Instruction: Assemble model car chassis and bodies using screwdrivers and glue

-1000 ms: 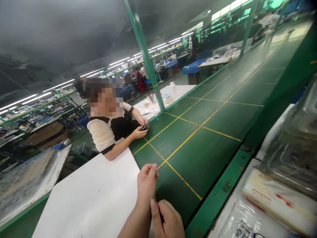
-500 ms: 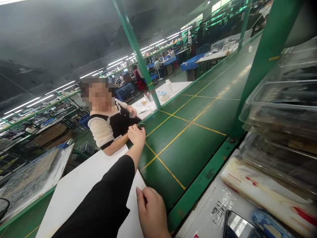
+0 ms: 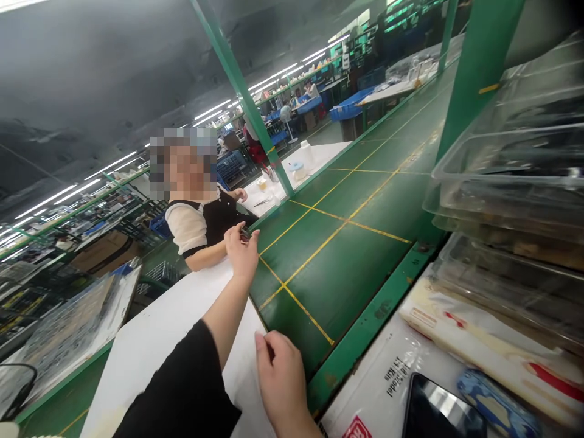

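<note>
My left hand [image 3: 241,252] reaches out over the far end of the white tabletop [image 3: 168,322]. Its thumb and fingers close around a small dark piece [image 3: 247,233], too small to identify. Right behind it is the forearm [image 3: 207,255] of a person seated across from me; that person's hand there is hidden by mine, so I cannot tell if it also touches the piece. Near me, my right hand [image 3: 283,377] rests by the table's right edge, fingers curled in loosely, with nothing showing in them.
A green conveyor belt [image 3: 314,261] with yellow lines runs alongside on the right. Beyond its rail are stacked clear plastic trays [image 3: 511,176], a phone [image 3: 438,407], a blue patterned object [image 3: 497,401] and a white packet [image 3: 479,340]. A green post [image 3: 246,97] rises behind the belt.
My left hand's fingers have lifted and parted from over the other person's arm, the dark piece now showing between them. My right hand keeps its pose; the view has shifted slightly.
</note>
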A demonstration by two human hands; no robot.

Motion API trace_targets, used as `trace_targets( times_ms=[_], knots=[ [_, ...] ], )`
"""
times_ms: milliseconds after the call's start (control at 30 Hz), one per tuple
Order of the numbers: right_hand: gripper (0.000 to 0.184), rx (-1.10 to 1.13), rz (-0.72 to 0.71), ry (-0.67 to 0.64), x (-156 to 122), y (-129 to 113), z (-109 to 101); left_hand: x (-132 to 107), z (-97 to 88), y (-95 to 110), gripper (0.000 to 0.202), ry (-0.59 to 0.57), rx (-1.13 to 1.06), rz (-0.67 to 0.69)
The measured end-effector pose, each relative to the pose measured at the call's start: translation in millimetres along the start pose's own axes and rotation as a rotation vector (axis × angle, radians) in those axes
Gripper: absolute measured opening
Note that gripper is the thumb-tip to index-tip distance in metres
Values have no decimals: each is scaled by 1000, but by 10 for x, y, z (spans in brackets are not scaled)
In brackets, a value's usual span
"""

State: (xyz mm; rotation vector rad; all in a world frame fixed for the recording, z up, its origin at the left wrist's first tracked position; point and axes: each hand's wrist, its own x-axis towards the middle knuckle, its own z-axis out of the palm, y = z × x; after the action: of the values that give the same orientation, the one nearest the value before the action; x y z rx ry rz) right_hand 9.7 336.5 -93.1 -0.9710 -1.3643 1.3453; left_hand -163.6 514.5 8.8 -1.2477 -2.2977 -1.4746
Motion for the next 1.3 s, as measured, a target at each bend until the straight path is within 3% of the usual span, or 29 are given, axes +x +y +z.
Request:
trace_targets(
  times_ms=[133, 200, 267, 367, 500, 600, 733, 933, 1067, 1300],
  knots=[
    [55, 168, 149, 18, 65, -25, -102, -867, -664, 191, 58, -130, -285, -48],
    [63, 290, 194, -33, 53, -59, -134, -1352, -985, 238, 56, -271, -585, -193],
    [68, 493, 212, -113, 13, -108, -145, -1742, -1240, 216, 50, -406, -761, -346],
    [76, 743, 214, -209, -69, -165, -134, -2069, -1474, 36, 33, -460, -823, -287],
    [80, 735, 192, -292, -164, -131, -121, -2186, -1574, -265, 26, -426, -882, -140],
    [80, 663, 146, -284, -187, -80, -144, -2206, -1596, -364, 27, -386, -880, -55],
    [52, 528, 80, -220, -151, -90, -199, -2219, -1611, -353, 28, -341, -780, 67],
    [40, 400, -34, -125, -155, -135, -235, -2223, -1574, -319, 33, -357, -806, -69],
    [37, 391, -54, -96, -179, -104, -231, -2210, -1543, -350, 42, -370, -873, -110],
    [35, 383, -47, -92, -195, -92, -237, -2232, -1521, -365, 36, -404, -981, -144]
  ],
)
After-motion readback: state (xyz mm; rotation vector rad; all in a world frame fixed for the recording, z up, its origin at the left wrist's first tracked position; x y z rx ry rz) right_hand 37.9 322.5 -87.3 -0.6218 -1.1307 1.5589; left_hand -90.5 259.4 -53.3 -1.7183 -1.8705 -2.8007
